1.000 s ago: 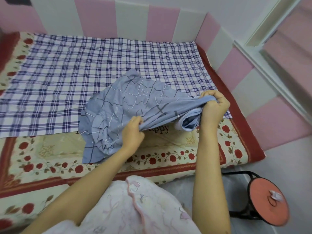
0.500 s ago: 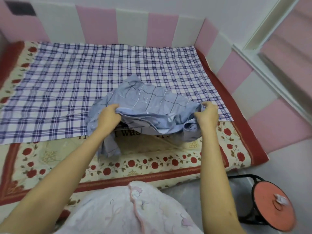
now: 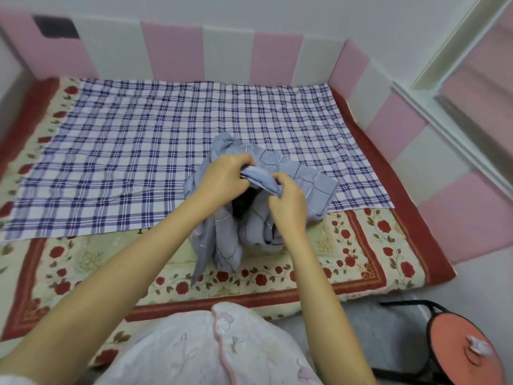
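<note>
No legible txt, labels or nos. Only a dark scrap of lettering on the floral quilt, at the plaid cloth edge, mostly covered, so can't read it.

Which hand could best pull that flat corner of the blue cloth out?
Probably the right hand: it grips the blue cloth nearest the corner lying on the checked sheet; the left hand is farther.

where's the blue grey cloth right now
Head view, just right of centre: the blue-grey cloth is bunched over the near edge of the checked sheet, gripped by the left hand and right hand.
</note>
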### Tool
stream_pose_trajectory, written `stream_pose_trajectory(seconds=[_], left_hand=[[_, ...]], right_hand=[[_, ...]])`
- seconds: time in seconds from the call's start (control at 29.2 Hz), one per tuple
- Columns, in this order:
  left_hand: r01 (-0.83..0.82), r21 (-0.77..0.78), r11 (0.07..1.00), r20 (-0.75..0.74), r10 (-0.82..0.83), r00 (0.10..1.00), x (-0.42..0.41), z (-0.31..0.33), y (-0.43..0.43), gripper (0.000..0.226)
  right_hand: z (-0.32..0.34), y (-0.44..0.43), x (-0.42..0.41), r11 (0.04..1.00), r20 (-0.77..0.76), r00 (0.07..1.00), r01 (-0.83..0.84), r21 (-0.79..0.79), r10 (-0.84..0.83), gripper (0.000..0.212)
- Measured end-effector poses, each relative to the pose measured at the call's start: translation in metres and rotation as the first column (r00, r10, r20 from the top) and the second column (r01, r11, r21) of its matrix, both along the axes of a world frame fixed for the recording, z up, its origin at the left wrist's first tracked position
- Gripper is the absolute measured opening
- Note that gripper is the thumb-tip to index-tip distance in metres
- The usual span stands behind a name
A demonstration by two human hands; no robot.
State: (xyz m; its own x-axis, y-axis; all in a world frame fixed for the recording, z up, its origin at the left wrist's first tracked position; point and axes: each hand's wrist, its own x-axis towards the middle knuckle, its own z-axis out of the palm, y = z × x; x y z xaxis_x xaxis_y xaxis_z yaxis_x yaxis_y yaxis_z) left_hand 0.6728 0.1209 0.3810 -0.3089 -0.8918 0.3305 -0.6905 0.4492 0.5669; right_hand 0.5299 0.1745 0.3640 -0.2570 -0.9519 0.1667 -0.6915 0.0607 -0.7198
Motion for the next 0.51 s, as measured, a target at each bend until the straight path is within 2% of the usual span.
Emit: stream_pose_trajectory(seconds=[0.07, 0.17, 0.31, 0.38, 0.51], left_hand=[[-0.027, -0.001, 1.0, -0.004, 0.027, 1.0, 0.006, -0.006, 0.005, 0.03], [-0.105, 0.077, 0.991, 0.014, 0.104, 0.994, 0.01, -0.037, 0.014, 0.015], [-0.219, 0.23, 0.948, -0.219, 0.27, 0.938, 0.02, -0.07, 0.021, 0.02], [-0.174, 0.259, 0.95, -0.301, 0.251, 0.92, 0.024, -0.073, 0.021, 0.022], [0.093, 0.278, 0.956, -0.429, 0.037, 0.903, 0.031, -0.069, 0.022, 0.034]], right_hand=[[0.014, 0.0, -0.011, 0.997, -0.056, 0.998, -0.005, -0.074, 0.001, 0.043], [0.03, -0.001, -0.017, 0.991, -0.084, 0.996, -0.051, -0.12, 0.041, 0.045], [0.038, 0.004, -0.021, 0.988, 0.002, 0.999, -0.04, -0.152, 0.041, 0.045], [0.041, 0.004, -0.025, 0.99, 0.003, 1.0, -0.027, -0.136, 0.028, 0.043], [0.045, 0.001, -0.041, 0.994, 0.015, 1.0, 0.017, -0.104, -0.016, 0.039]])
